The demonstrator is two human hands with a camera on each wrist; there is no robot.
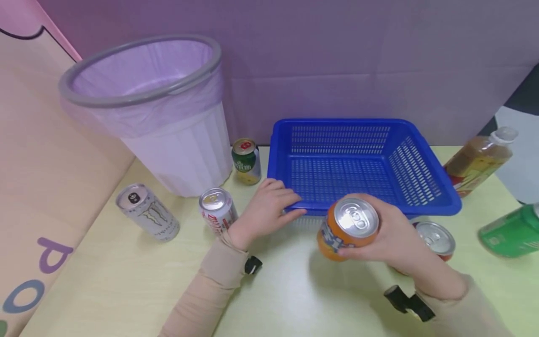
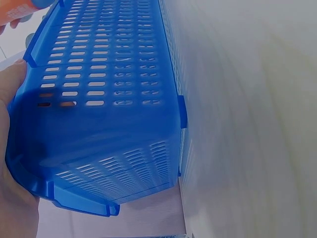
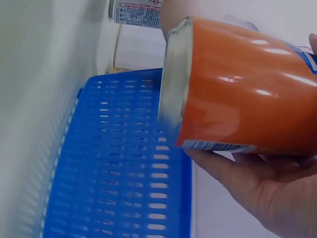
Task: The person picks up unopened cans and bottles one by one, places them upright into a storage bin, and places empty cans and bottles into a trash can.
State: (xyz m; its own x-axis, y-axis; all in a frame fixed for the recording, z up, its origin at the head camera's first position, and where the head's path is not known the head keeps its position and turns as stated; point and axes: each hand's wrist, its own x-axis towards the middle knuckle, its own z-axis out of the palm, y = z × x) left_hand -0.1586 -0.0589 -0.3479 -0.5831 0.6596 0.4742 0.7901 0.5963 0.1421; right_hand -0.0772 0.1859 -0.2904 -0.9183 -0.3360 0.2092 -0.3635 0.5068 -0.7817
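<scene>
At the front side of the blue plastic basket (image 1: 337, 175), the orange drink can (image 1: 349, 228) is held by the R hand (image 1: 391, 229), apparently raised off the tabletop (image 1: 278, 290). R fingers: well curled round the can body, thumb on the near side; grip judged secure. Brand part-covered, ID n/c. Can is slightly tilted, lid up, per head view; contact w/ basket rim can't be told.

Near rim of basket is gripped by the L hand (image 1: 269, 206): fingers bent over the edge, thumb on the outer face; nothing else is held there.

L side of table: white lined waste bin (image 1: 189, 154), w/ green-and-yellow can (image 1: 246, 164) just beside it; Monster Energy can (image 1: 151, 215) and silver can with red lettering (image 1: 216, 208) are placed nearer. R side: red can (image 1: 438, 238) part-hidden by the R hand; bottle of brown drink (image 1: 480, 159) by basket's R end; green container (image 1: 511, 231) cut off by frame edge.

Progress est.: early. Done: one can picked up. Outstanding: its setting-down. No item is noted in basket; bin bottom not visible, contents unverified. Other cans, bottle & green container are unheld.
</scene>
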